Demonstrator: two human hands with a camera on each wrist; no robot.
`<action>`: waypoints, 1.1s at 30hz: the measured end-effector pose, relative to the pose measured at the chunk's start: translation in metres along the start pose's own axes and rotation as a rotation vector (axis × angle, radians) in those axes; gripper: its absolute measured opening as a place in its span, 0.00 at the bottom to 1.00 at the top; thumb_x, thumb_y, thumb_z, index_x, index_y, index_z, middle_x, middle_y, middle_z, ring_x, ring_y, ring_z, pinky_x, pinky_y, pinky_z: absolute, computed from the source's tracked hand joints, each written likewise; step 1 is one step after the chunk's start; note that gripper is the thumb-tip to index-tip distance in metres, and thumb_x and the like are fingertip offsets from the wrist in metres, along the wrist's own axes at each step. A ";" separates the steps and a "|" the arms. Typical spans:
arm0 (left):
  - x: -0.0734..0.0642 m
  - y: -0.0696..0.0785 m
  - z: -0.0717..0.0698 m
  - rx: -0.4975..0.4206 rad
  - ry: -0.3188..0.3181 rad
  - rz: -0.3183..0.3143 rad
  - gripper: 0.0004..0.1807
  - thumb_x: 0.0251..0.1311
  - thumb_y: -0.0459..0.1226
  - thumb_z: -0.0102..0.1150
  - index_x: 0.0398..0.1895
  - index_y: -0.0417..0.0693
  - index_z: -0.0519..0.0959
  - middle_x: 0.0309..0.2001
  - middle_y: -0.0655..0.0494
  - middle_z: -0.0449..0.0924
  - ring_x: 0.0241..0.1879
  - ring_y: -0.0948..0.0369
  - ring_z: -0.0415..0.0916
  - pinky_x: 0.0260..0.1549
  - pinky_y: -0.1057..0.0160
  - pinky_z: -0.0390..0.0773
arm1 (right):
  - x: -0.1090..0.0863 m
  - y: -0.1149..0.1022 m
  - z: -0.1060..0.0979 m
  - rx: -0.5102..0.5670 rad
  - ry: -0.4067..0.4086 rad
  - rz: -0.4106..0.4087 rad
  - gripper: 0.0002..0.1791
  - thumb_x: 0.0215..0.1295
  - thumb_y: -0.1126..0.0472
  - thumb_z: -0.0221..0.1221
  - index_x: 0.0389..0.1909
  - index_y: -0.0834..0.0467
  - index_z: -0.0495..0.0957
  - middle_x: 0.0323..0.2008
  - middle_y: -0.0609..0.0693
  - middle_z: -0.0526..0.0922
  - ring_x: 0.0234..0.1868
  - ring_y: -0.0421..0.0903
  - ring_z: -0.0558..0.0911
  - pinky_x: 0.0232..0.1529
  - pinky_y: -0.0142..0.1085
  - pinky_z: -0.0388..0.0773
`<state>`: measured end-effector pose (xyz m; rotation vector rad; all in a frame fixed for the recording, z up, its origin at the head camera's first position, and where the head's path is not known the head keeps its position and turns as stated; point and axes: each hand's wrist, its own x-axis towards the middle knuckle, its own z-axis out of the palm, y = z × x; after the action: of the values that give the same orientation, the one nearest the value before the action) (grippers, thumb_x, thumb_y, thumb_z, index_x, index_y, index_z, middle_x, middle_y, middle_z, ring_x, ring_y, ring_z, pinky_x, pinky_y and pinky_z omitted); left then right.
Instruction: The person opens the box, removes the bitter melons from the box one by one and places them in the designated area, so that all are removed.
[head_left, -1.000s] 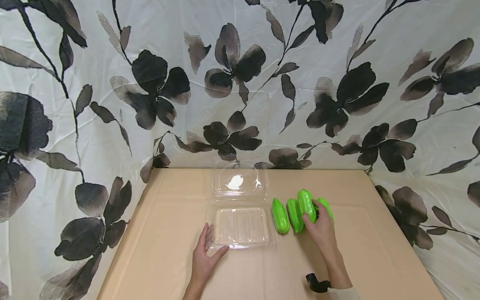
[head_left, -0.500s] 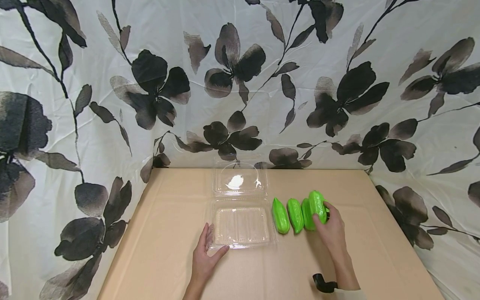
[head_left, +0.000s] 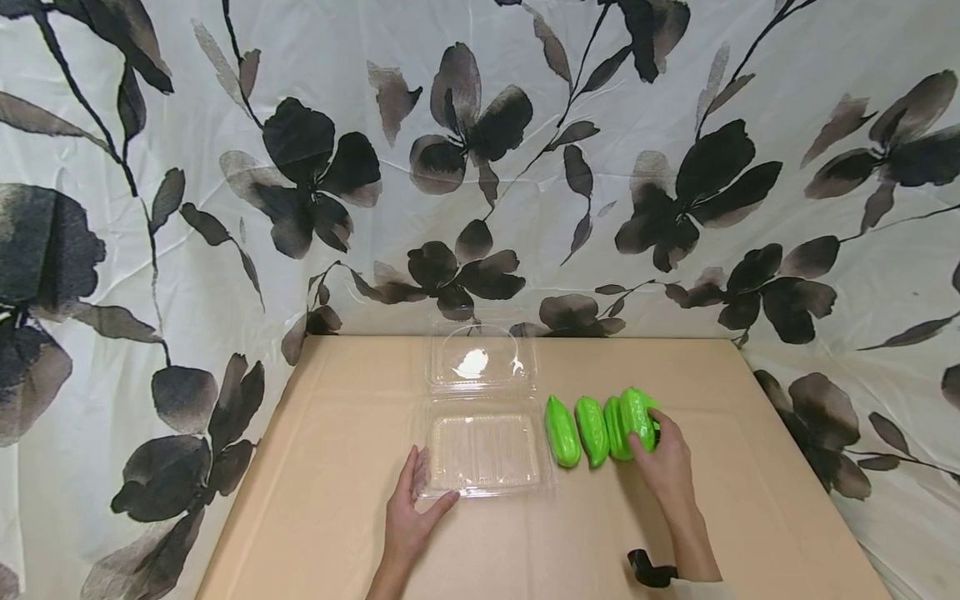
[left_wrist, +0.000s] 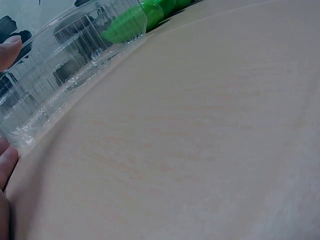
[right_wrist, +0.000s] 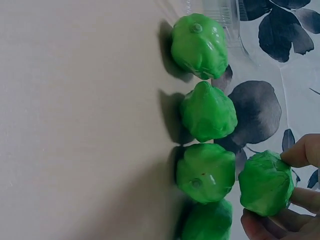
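In the head view my left hand [head_left: 408, 527] rests at the near left corner of a clear plastic clamshell box [head_left: 486, 450]. Its thumb lies along the front rim and its fingers along the left side. My right hand [head_left: 666, 462] grips a shiny green toy cucumber [head_left: 636, 417] by its sides, raised above a row of similar ones. In the right wrist view the held cucumber [right_wrist: 266, 183] is apart from the row, between thumb and fingers. The row starts with a cucumber [head_left: 562, 432] beside the box; the rightmost one is mostly hidden behind the held one.
The box's lid [head_left: 480, 358] lies back, hinged at the far side. A tan table [head_left: 337, 400] carries everything, with a floral cloth [head_left: 480, 208] behind and at both sides. A black device [head_left: 651, 570] sits at my right wrist.
My right hand has moved right with the cucumber, from above the third in the row to over the rightmost one, then slightly lower. My left hand stays at the box.
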<state>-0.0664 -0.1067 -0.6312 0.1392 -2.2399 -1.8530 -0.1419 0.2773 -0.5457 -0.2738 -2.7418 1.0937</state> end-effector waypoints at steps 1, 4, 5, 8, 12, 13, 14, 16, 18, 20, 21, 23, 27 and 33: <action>0.000 0.000 0.000 0.003 0.001 -0.005 0.55 0.49 0.37 0.78 0.78 0.48 0.56 0.73 0.46 0.67 0.71 0.47 0.67 0.67 0.78 0.67 | 0.000 0.000 0.001 -0.003 -0.009 0.003 0.34 0.68 0.58 0.57 0.70 0.70 0.62 0.61 0.70 0.72 0.53 0.63 0.78 0.49 0.50 0.81; 0.000 0.003 0.001 0.018 0.003 -0.022 0.55 0.49 0.35 0.78 0.78 0.46 0.55 0.73 0.44 0.67 0.71 0.46 0.67 0.70 0.64 0.69 | -0.001 0.000 0.002 -0.005 -0.028 0.009 0.34 0.69 0.57 0.56 0.71 0.70 0.61 0.62 0.70 0.71 0.54 0.63 0.77 0.50 0.51 0.81; 0.000 0.005 0.001 0.023 0.003 -0.028 0.55 0.49 0.35 0.77 0.78 0.44 0.55 0.73 0.43 0.67 0.71 0.45 0.67 0.71 0.59 0.68 | -0.001 -0.001 0.002 0.000 -0.033 0.013 0.34 0.69 0.57 0.56 0.71 0.70 0.61 0.62 0.70 0.71 0.55 0.63 0.77 0.51 0.52 0.80; -0.001 0.016 0.000 0.028 0.000 -0.032 0.54 0.49 0.34 0.77 0.77 0.38 0.55 0.73 0.41 0.66 0.71 0.44 0.67 0.70 0.53 0.68 | 0.000 -0.001 0.003 0.005 -0.034 0.018 0.34 0.70 0.57 0.55 0.71 0.69 0.61 0.63 0.70 0.70 0.56 0.63 0.76 0.53 0.54 0.79; -0.003 0.034 -0.003 0.017 -0.007 -0.024 0.52 0.49 0.34 0.77 0.76 0.35 0.56 0.72 0.39 0.67 0.70 0.43 0.67 0.69 0.68 0.71 | 0.002 0.000 0.005 0.006 -0.028 0.019 0.34 0.70 0.56 0.55 0.71 0.69 0.61 0.64 0.70 0.70 0.56 0.63 0.76 0.53 0.55 0.79; -0.003 0.037 -0.003 0.015 -0.007 -0.020 0.52 0.49 0.34 0.77 0.76 0.35 0.56 0.72 0.38 0.67 0.70 0.43 0.67 0.68 0.73 0.70 | 0.002 0.000 0.005 0.005 -0.026 0.018 0.34 0.70 0.56 0.54 0.71 0.69 0.61 0.64 0.70 0.70 0.56 0.63 0.76 0.53 0.55 0.79; -0.003 0.039 -0.004 0.013 -0.007 -0.016 0.52 0.50 0.34 0.76 0.76 0.35 0.56 0.72 0.38 0.67 0.70 0.42 0.67 0.67 0.77 0.68 | 0.002 0.001 0.006 0.006 -0.025 0.018 0.34 0.70 0.56 0.54 0.71 0.69 0.61 0.64 0.70 0.70 0.57 0.63 0.76 0.54 0.55 0.79; -0.004 0.041 -0.003 0.004 -0.005 -0.010 0.52 0.50 0.33 0.76 0.76 0.35 0.56 0.72 0.37 0.67 0.70 0.41 0.67 0.65 0.81 0.66 | 0.002 0.001 0.006 0.010 -0.027 0.020 0.34 0.70 0.55 0.54 0.71 0.69 0.61 0.64 0.70 0.70 0.57 0.63 0.76 0.54 0.55 0.79; -0.004 0.040 -0.003 0.002 -0.002 -0.004 0.52 0.50 0.33 0.76 0.76 0.35 0.56 0.72 0.36 0.66 0.70 0.41 0.67 0.65 0.83 0.65 | 0.002 0.001 0.007 0.012 -0.033 0.023 0.34 0.70 0.55 0.54 0.71 0.69 0.61 0.64 0.70 0.70 0.57 0.63 0.75 0.54 0.56 0.78; -0.003 0.039 -0.003 -0.006 -0.006 -0.016 0.53 0.50 0.34 0.76 0.76 0.35 0.56 0.72 0.37 0.66 0.70 0.42 0.67 0.65 0.82 0.65 | 0.002 0.001 0.007 0.017 -0.042 0.031 0.34 0.70 0.55 0.54 0.72 0.68 0.61 0.65 0.70 0.70 0.58 0.63 0.75 0.55 0.56 0.78; -0.003 0.039 -0.003 -0.007 -0.008 -0.021 0.53 0.50 0.34 0.77 0.76 0.35 0.56 0.72 0.37 0.66 0.70 0.42 0.67 0.65 0.82 0.65 | 0.002 0.000 0.007 0.021 -0.047 0.034 0.34 0.70 0.55 0.53 0.72 0.68 0.60 0.65 0.70 0.69 0.58 0.63 0.74 0.55 0.56 0.77; -0.003 0.037 -0.004 -0.002 -0.011 -0.024 0.53 0.49 0.35 0.77 0.76 0.35 0.56 0.72 0.37 0.66 0.70 0.42 0.67 0.65 0.82 0.65 | 0.002 0.000 0.008 0.028 -0.052 0.036 0.34 0.71 0.54 0.53 0.72 0.68 0.60 0.65 0.70 0.69 0.59 0.63 0.74 0.57 0.57 0.76; -0.002 0.037 -0.004 0.004 -0.015 -0.026 0.53 0.49 0.35 0.77 0.76 0.36 0.56 0.72 0.37 0.67 0.70 0.42 0.67 0.64 0.82 0.65 | 0.002 0.000 0.009 0.048 -0.049 0.032 0.34 0.71 0.55 0.54 0.72 0.68 0.61 0.66 0.70 0.68 0.60 0.63 0.73 0.58 0.57 0.75; -0.003 0.037 -0.003 -0.005 -0.010 -0.022 0.52 0.50 0.34 0.76 0.77 0.37 0.56 0.72 0.38 0.66 0.70 0.42 0.67 0.64 0.83 0.64 | 0.002 -0.002 0.010 0.047 -0.052 0.030 0.33 0.71 0.55 0.53 0.72 0.67 0.61 0.66 0.70 0.68 0.58 0.63 0.73 0.56 0.56 0.76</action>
<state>-0.0601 -0.1018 -0.5945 0.1539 -2.2491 -1.8745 -0.1461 0.2701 -0.5513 -0.2852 -2.7617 1.1881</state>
